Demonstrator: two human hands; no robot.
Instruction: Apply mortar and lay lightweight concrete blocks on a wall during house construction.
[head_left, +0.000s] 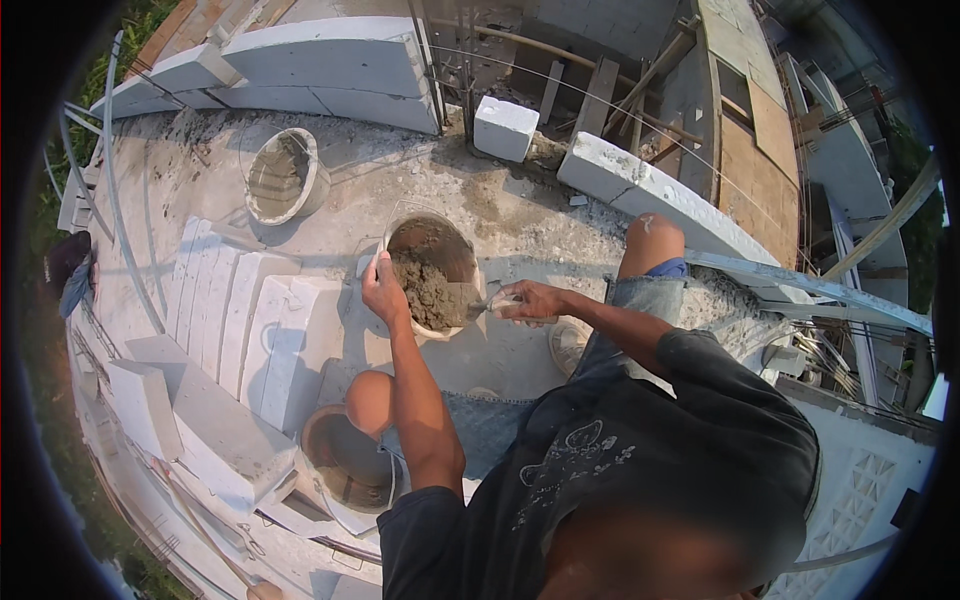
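Between my knees a bucket [462,250] holds grey-brown, lumpy wet mortar [432,292]. My left hand [383,290] is closed on the left side of its rim. On the opposite side, my right hand [530,302] is wrapped round the handle of what looks like a trowel [484,304]. The tool's front end reaches over the bucket's right edge to the mortar, and I cannot make out its blade.
A mortar-coated bucket [287,178] stands at the far left, and another bucket [350,455] holding liquid is by my left knee. White blocks [295,335] are stacked on the left. A low block wall [650,190] runs along the far right; a loose block [505,128] sits beside it.
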